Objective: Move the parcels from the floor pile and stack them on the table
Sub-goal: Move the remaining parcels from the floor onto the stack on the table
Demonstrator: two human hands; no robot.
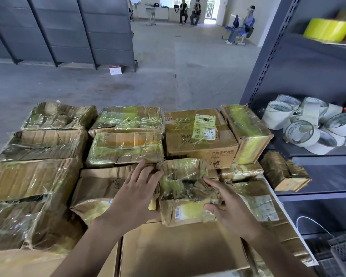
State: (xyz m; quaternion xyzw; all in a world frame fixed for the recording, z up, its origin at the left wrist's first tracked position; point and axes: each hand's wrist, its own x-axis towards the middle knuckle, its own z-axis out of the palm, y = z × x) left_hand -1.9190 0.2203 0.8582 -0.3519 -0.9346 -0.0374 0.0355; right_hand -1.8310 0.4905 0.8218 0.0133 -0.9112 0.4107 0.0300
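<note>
Plain brown box [178, 248] lies closest, and both forearms reach over it to a small crumpled parcel [180, 188] wrapped in clear tape. Right hand [230, 208] grips the parcel's right end, fingers curled over the top and thumb under the near edge by a white label. Left hand [134, 196] lies flat against the parcel's left side, fingers straight and spread, gripping nothing. The parcel sits at the far edge of the plain box, among other taped parcels [124, 148] packed side by side in rows and layers; whatever carries them is hidden. Just behind it stands a larger carton [200, 140] with a yellow-green label and handwritten numbers. To the right is a grey rack [268, 56]: white tape rolls [308, 126] are heaped on one shelf, a yellow roll [328, 29] lies on the shelf above, and a stray parcel [284, 172] rests on the shelf below. Beyond the stack is concrete floor [168, 76] with a small white box [115, 69], and three people sit far off
</note>
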